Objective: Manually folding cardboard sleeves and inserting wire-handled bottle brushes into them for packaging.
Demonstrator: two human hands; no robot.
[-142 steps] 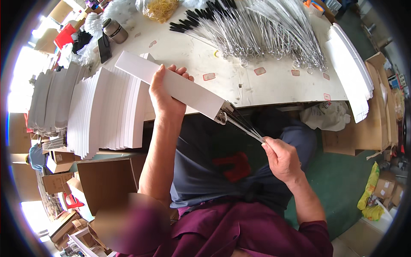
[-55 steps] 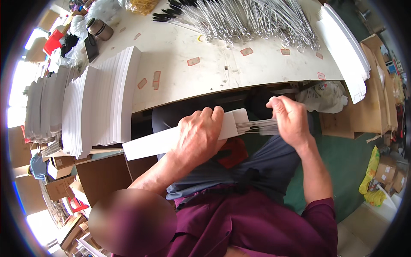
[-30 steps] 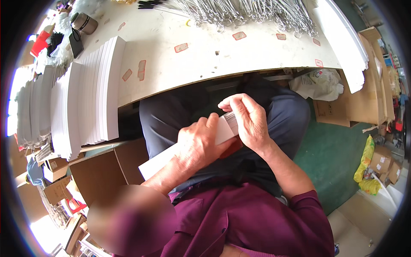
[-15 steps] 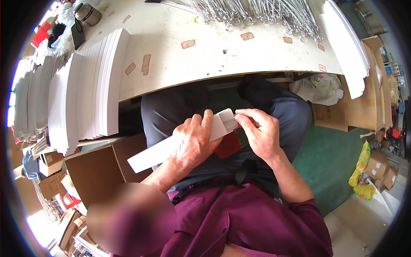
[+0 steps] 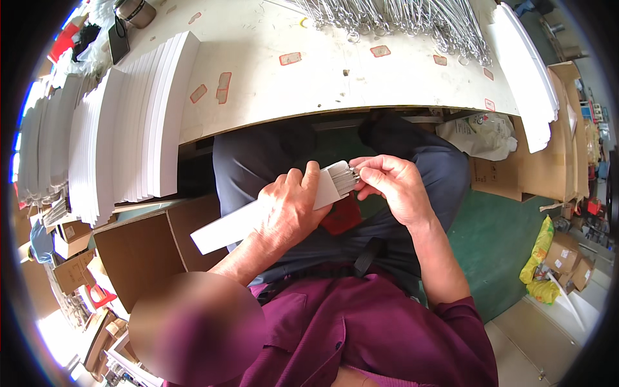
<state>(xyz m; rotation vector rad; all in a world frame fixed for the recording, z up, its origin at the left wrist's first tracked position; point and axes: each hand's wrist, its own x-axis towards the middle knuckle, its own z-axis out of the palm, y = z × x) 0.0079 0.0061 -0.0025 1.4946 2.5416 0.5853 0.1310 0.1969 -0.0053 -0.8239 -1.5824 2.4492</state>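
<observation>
My left hand is wrapped round a long, narrow white cardboard box, held slanting above my lap. The box's far right end is open, with a flap raised. Several thin metal skewers lie inside, and their ends stick out of that opening. My right hand is at those ends, thumb and fingers closed round the tips; some of the tips are hidden by the fingers. A large bundle of metal skewers with ring ends lies on the far side of the table.
The white table has its edge just beyond my knees. Stacks of flat white boxes stand at left, another white stack at right. An open brown carton is at my left; a plastic bag and cardboard are at right.
My right fingers have shifted from a pinch at the box's flap to curl round the skewer tips. More of the skewers shows at the opening. My left hand keeps its hold.
</observation>
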